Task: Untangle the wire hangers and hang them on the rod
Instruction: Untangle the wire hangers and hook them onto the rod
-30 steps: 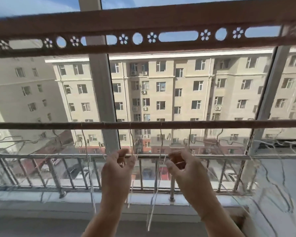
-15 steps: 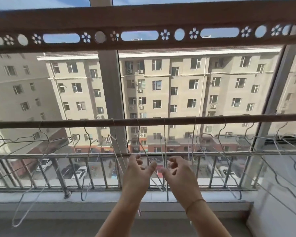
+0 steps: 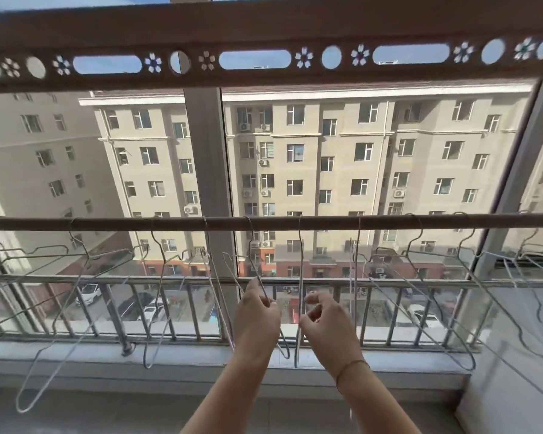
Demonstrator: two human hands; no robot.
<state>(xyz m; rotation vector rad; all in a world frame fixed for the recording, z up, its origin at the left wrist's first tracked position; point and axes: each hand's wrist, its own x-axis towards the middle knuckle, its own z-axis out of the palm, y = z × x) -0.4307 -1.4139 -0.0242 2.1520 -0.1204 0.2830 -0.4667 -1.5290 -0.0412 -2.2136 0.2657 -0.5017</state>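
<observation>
A brown rod (image 3: pixel 326 221) runs across the view at mid height, with several thin grey wire hangers hooked over it. One hanger (image 3: pixel 253 264) hangs by its hook just left of centre; my left hand (image 3: pixel 256 317) pinches its wire near the railing. Beside it another hanger (image 3: pixel 300 277) drops almost edge-on from the rod, and my right hand (image 3: pixel 326 321) pinches its wire between thumb and finger. More hangers (image 3: pixel 85 277) swing at the left and others (image 3: pixel 420 270) at the right.
A wide brown beam with flower cut-outs (image 3: pixel 264 61) crosses overhead. A metal balcony railing (image 3: pixel 138 278) and a stone sill (image 3: pixel 76 355) lie behind the hangers, a window post (image 3: pixel 206 151) rises at centre, and a white wall (image 3: pixel 514 386) closes the right.
My hands have drawn closer together at the centre. The camera has swung left, so more hangers on the left of the rod show, and the two hangers I hold hang straighter.
</observation>
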